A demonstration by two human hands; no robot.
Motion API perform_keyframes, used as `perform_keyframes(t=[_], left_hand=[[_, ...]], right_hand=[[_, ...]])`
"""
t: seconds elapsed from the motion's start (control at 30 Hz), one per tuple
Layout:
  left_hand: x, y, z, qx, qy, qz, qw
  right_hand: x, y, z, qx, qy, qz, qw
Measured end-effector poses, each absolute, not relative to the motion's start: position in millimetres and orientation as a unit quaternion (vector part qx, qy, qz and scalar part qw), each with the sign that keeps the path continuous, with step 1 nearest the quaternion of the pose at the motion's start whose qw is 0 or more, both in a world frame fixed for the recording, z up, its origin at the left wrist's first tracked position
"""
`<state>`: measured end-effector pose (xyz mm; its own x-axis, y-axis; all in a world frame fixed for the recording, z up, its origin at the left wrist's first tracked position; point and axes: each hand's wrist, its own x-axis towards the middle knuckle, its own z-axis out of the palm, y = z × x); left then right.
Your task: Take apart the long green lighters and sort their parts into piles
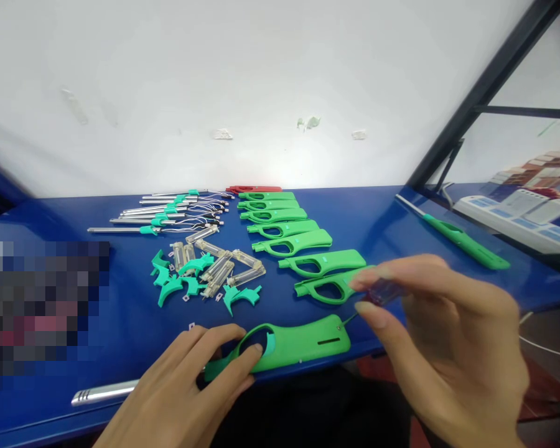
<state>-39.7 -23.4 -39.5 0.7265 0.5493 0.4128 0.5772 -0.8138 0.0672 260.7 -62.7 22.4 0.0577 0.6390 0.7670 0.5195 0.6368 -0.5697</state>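
A green gas lighter with a silver metal tube lies along the near edge of the blue table. My left hand grips it around the handle opening, fingers by the teal trigger. In my right hand a small screwdriver with a dark, see-through handle is pinched between thumb and fingers. Its thin shaft slants down to the lighter's right end, with the tip at a small screw hole there. Just beyond lies a row of green lighter shells.
Clear fuel tanks and teal triggers are piled left of centre. Metal tubes with wires lie behind them. A red shell is by the wall. Another green lighter lies at right, near a black metal frame.
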Motion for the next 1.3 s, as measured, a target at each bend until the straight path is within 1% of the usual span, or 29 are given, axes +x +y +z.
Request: perform_keyframes(t=[0.1, 0.3, 0.53, 0.67, 0.73, 0.87, 0.93, 1.1, 1.3], left_hand=[[-39, -23, -40, -0.927, -0.303, -0.220, 0.035], [-38, -25, -37, -0.924, -0.308, -0.223, 0.030], [-37, -24, -36, -0.923, -0.309, -0.225, 0.036], [-38, -24, -37, -0.923, -0.314, -0.219, 0.032], [-38, -24, -38, -0.924, -0.311, -0.222, 0.030], [-39, -25, -38, -0.924, -0.304, -0.230, 0.032], [-40, -25, -38, -0.924, -0.303, -0.231, 0.035], [-38, -24, -37, -0.924, -0.307, -0.223, 0.036], [-38, -25, -37, -0.923, -0.305, -0.235, 0.025]], right_hand=[[262, -65, 23, -0.436, -0.684, 0.072, 0.580], [262, -62, 24, -0.417, -0.673, 0.058, 0.608], [264, -68, 22, -0.439, -0.674, 0.103, 0.585], [265, -74, 33, -0.485, -0.668, 0.048, 0.562], [270, -76, 40, -0.522, -0.671, 0.028, 0.525], [288, -73, 41, -0.561, -0.741, 0.047, 0.365], [296, -70, 35, -0.564, -0.759, 0.047, 0.322], [301, -66, 25, -0.561, -0.777, 0.067, 0.278], [299, -65, 24, -0.561, -0.776, 0.081, 0.279]])
